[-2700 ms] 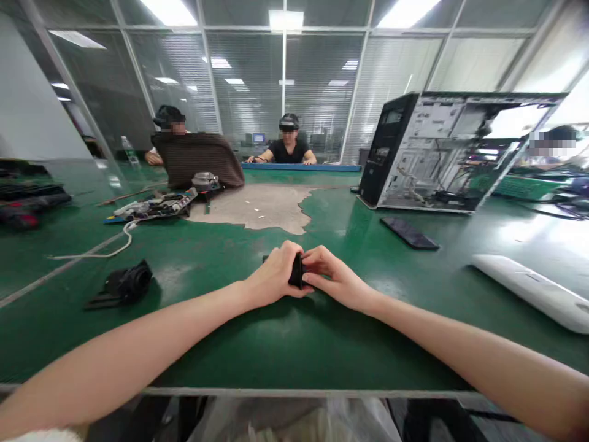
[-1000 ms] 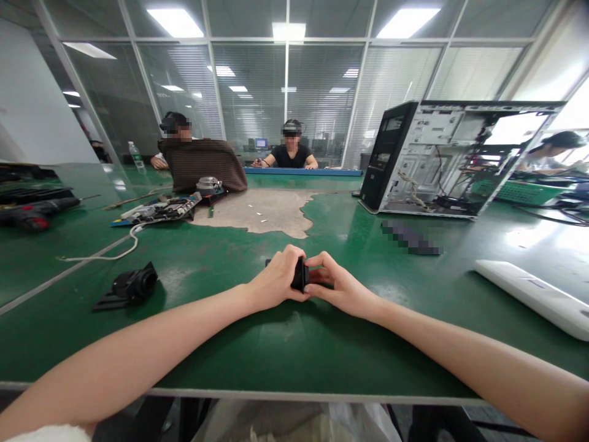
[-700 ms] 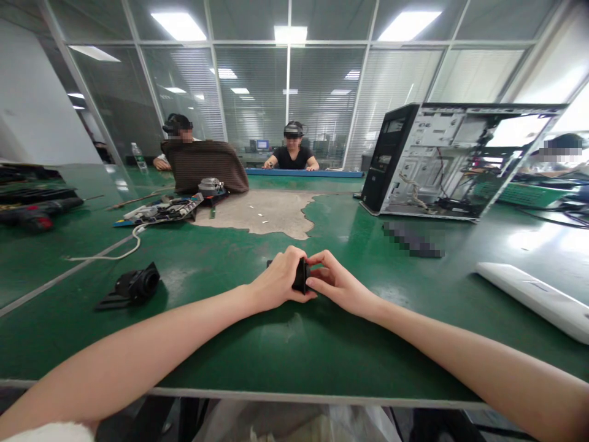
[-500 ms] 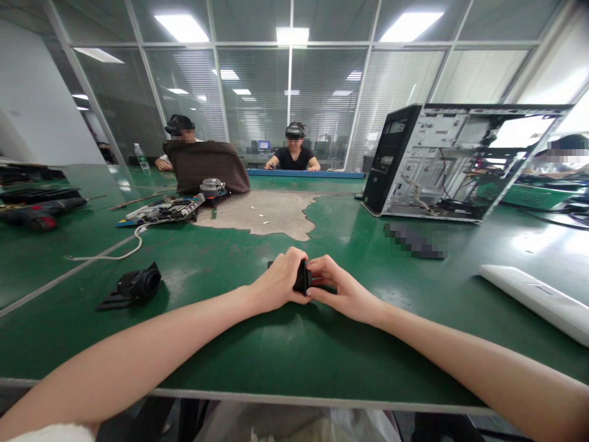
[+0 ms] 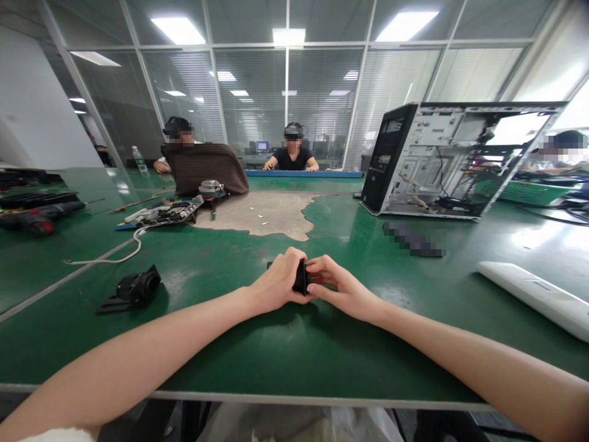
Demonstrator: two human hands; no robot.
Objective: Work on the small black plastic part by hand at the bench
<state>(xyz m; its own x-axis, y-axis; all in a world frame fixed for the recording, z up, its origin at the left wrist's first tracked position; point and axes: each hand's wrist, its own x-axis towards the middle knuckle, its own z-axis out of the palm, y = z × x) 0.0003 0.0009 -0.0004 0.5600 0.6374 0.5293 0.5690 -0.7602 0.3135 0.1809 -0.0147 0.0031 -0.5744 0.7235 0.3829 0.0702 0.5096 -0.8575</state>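
Just above the table, in the middle of the head view, my left hand is wrapped round a small black plastic part. Its fingers cover most of the part, so its exact kind cannot be made out. From the other side, my right hand has its thumb and fingertips closed on the right end of the same part. To the left of my forearm lies another black plastic piece with a round opening and a flat flange.
An opened computer case stands at the back right, with a white casing nearer me. Circuit boards and a cable lie back left, beside a brown cloth cover. A power drill lies far left. Co-workers sit beyond.
The camera view has shifted slightly. Both hands keep nearly the same place on the black part, with only a small shift of my right fingers.
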